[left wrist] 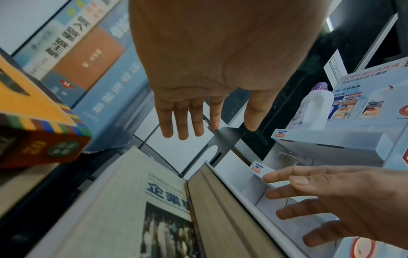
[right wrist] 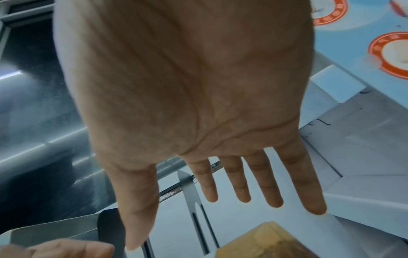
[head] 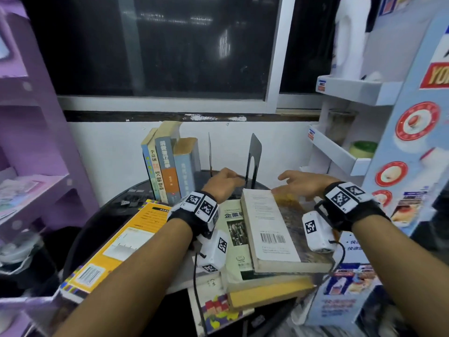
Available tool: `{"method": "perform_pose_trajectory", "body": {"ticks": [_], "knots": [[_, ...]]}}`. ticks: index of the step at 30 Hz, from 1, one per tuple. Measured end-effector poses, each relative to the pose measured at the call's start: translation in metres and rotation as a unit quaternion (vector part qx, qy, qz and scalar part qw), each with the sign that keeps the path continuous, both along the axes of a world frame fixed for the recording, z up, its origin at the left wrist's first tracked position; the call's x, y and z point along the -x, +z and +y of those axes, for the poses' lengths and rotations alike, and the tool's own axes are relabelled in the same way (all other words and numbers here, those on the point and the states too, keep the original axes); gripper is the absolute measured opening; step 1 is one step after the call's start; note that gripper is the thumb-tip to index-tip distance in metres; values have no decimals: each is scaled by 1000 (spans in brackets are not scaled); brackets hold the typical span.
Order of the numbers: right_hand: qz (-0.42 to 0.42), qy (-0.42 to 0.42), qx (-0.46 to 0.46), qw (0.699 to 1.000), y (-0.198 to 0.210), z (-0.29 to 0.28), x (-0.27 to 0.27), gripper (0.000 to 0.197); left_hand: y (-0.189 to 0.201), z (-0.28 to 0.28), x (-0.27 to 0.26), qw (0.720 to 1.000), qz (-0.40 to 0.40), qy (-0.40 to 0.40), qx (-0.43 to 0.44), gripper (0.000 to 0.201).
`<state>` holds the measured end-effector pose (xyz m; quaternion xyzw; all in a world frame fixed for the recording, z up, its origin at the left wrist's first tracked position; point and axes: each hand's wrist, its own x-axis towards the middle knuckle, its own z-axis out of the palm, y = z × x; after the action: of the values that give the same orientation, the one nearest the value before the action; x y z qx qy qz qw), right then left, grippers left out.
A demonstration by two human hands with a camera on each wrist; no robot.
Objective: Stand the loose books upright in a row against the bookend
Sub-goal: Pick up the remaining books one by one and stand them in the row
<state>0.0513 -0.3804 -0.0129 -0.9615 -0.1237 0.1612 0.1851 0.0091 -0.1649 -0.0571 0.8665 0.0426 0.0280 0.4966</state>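
Several books (head: 167, 166) stand upright at the back left of the round black table (head: 107, 215). A black metal bookend (head: 255, 149) stands to their right, with a gap between, and a thinner plate (head: 209, 152) stands edge-on in that gap. My left hand (head: 226, 180) hovers by the bookend's foot; in the left wrist view its fingers (left wrist: 183, 118) are straight and hold nothing. My right hand (head: 298, 184) is spread flat over the far end of a white book (head: 267, 227), which lies on a pile. A yellow book (head: 116, 242) lies flat at the left.
Under the white book lie a pale green book (head: 233, 229) and a brown-covered one (head: 291, 210). A purple shelf unit (head: 36, 142) stands at the left. A white and blue display rack (head: 352, 154) crowds the right. The wall and a window are just behind the table.
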Motion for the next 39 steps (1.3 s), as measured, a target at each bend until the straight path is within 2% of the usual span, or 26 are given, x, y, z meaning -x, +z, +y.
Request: {"method": "perform_pose_trajectory", "body": {"ticks": [8,16,22,25,31,35,39], "knots": [[40,-42,7,998,-12,-23,-10,83,-14,-28,-23,989,104,-30,-101,73],[90,-59,-21,994,-18,-32,-17,89,-25,-28,-34,968,199,-49,-146,109],[135,-49,-18,989,-21,-34,-17,91,-26,-27,-38,967,198,-50,-155,105],[168,-40,-30,985,-23,-33,-16,76,-25,-26,-38,969,192,-51,-145,103],[126,-3,6,992,-14,-29,-6,64,-22,-28,-39,974,182,-53,-125,110],[113,6,-29,993,-10,-27,0,60,-19,-27,-40,978,170,-48,-112,97],[87,4,-53,995,-6,-23,1,62,-15,-24,-39,984,163,-52,-52,78]]}}
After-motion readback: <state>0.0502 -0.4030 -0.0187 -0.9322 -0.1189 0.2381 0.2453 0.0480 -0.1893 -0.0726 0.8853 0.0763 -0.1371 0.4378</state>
